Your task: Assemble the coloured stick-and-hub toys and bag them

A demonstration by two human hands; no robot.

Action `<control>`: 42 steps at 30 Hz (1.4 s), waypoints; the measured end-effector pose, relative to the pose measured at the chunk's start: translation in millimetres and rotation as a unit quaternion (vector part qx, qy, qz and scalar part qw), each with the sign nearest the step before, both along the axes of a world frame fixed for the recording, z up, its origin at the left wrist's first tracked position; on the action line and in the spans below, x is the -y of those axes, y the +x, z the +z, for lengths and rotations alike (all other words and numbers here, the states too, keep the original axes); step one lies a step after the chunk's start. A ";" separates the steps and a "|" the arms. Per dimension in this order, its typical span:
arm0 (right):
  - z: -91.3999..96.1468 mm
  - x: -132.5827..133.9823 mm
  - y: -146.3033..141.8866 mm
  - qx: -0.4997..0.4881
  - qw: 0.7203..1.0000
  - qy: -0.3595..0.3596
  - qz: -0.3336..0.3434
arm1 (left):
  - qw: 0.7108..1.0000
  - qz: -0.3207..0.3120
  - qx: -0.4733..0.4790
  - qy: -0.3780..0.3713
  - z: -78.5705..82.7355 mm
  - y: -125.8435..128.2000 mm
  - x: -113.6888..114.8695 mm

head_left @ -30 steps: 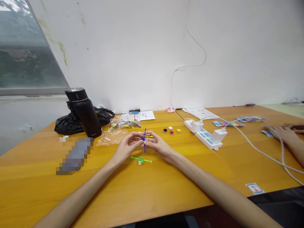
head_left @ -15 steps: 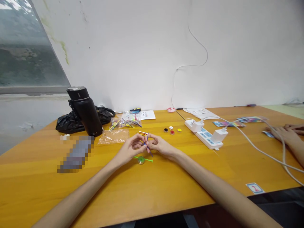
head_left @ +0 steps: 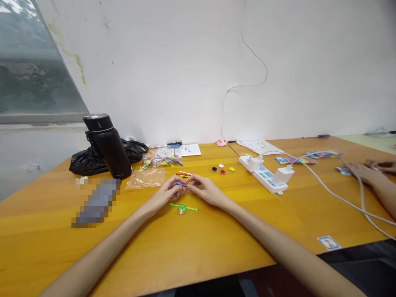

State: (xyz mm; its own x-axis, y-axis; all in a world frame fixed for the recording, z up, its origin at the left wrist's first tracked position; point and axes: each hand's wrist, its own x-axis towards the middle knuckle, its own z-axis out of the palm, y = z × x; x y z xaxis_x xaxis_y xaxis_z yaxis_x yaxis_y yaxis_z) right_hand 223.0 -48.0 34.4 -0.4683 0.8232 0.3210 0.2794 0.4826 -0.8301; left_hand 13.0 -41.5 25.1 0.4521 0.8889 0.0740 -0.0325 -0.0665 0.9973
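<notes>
Both my hands meet over the middle of the wooden table. My left hand and my right hand each pinch an end of a thin blue plastic stick piece, which lies roughly level between them. Just in front of them on the table rests a green stick piece with a round clear hub. Red and yellow sticks lie just behind my fingers.
A black flask and black bag stand at the back left, beside clear bags of coloured parts. Small round caps, a white power strip with chargers and cables lie right. Another person's hands rest at the far right.
The blue piece stood upright between my fingers a second ago; it has been turned to lie level, and my hands have dropped slightly toward the table.
</notes>
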 end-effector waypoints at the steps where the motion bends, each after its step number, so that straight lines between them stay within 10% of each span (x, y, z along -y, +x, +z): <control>1: -0.3 0.5 -0.5 0.004 1.000 0.003 -0.004 | 1.000 0.004 -0.016 0.014 0.2 -0.1 -0.1; 11: -4.5 -10.1 10.4 -0.011 0.997 -0.040 -0.071 | 0.986 0.119 -0.052 0.103 -4.7 -9.0 -16.3; 29: -2.5 -19.5 25.5 0.064 0.981 0.112 -0.146 | 0.975 0.206 0.000 0.079 -6.1 -10.7 -16.6; 42: -17.2 -29.2 27.5 0.130 0.967 0.088 -0.200 | 0.987 0.138 0.033 0.071 -7.3 -4.2 -12.9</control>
